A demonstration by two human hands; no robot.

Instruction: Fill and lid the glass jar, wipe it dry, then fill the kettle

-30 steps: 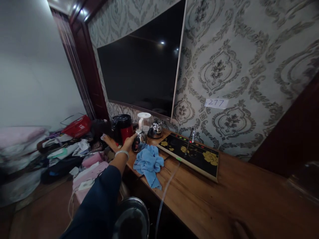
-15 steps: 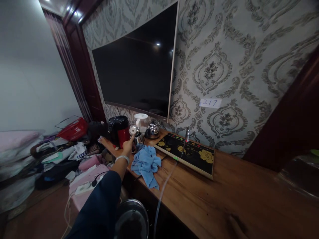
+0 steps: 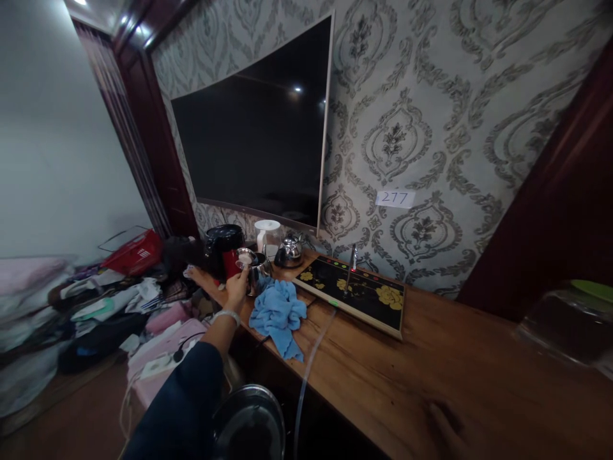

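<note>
**Lid lifted off the small kettle**

The right hand [image 3: 447, 425] lay dim at the near edge of the wooden counter [image 3: 431, 358]; its grip could not be told. Farther off, past the blue cloth [image 3: 278, 313], the left hand [image 3: 238, 285] pinched the lid [image 3: 245, 257] above the small steel kettle [image 3: 256, 271], now uncovered. A second earlier the hand only cupped the closed kettle.

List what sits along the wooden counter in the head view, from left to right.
Red basket → black-and-red appliance → left hand holding a steel pot → blue cloth → black tea tray → clear container.
</note>
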